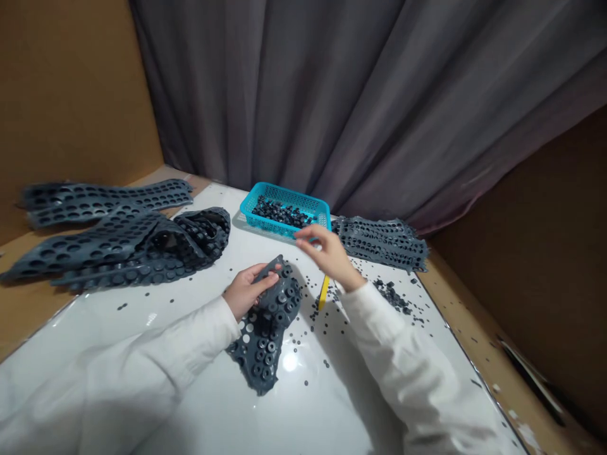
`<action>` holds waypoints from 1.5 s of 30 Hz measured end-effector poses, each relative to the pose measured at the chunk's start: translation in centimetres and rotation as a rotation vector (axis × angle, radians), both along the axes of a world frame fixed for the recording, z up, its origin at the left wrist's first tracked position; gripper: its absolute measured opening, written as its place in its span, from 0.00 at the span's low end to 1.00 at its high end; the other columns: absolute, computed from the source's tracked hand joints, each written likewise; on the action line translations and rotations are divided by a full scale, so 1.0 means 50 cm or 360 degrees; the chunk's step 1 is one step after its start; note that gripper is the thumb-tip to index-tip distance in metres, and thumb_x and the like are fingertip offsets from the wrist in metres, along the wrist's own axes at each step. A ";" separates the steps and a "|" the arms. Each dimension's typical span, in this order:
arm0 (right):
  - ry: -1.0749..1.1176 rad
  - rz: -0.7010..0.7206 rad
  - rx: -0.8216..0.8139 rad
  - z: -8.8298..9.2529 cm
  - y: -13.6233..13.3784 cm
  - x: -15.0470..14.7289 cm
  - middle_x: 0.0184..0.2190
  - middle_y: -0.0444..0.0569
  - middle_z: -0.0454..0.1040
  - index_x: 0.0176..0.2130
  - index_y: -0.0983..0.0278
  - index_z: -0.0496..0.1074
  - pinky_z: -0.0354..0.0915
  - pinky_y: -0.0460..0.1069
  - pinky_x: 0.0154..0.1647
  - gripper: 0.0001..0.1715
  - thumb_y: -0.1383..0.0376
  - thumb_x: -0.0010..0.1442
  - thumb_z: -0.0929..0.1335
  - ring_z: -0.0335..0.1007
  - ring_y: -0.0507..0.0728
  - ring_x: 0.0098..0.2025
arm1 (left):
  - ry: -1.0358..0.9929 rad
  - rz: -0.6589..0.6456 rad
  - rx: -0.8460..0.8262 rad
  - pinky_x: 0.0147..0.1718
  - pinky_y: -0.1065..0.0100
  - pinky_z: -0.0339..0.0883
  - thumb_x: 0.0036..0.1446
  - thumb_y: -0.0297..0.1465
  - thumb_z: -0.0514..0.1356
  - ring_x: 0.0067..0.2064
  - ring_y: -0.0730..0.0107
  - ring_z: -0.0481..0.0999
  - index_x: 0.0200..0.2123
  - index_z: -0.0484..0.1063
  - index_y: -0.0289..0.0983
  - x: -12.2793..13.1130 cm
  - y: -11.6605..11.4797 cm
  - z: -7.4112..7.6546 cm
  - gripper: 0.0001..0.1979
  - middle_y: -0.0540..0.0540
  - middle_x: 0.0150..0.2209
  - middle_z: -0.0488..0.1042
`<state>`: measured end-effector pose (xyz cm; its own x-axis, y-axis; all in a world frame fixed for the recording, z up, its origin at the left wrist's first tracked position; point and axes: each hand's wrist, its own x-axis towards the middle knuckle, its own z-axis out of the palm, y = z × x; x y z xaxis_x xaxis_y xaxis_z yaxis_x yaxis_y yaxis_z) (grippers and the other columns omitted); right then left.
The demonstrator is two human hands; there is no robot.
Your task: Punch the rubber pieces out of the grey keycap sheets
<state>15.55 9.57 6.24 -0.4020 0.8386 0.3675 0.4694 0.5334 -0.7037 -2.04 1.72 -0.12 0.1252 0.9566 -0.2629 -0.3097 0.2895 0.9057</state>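
White sleeves (156, 354) nearest, left and right, reaching in over table (303, 420). Sheet (268, 354), dark grey, rubbery, with round bosses and some open holes, is mid-table; near end hangs down or lies toward camera, can't tell which. Left hand (249, 291) has its upper end pinched, thumb on top, fingers closed. Right hand (329, 253) is at basket's near right corner, fingers bent, tips close together, slightly blurred; can't tell if they hold anything. Basket (258, 222): blue, perforated, dark bits inside. Yellow stick (324, 293) just below right hand, small dark discs scattered around. Loose pile (393, 297) farther right. Holed mat (382, 243) far right; more mats (104, 246) heaped left. Tabletop white, glossy, lamp glare near middle, brown board along edges. Grey curtain (294, 95) behind, brown panels (71, 95) left and right.
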 end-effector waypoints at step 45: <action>0.0338 -0.0257 0.0212 0.017 -0.132 0.081 0.21 0.44 0.64 0.25 0.61 0.64 0.58 0.48 0.29 0.17 0.59 0.62 0.59 0.61 0.52 0.25 | 0.0317 -0.0385 0.0405 0.17 0.72 0.44 0.44 0.46 0.58 0.16 0.79 0.49 0.12 0.54 0.38 -0.042 -0.041 0.054 0.23 0.55 0.12 0.51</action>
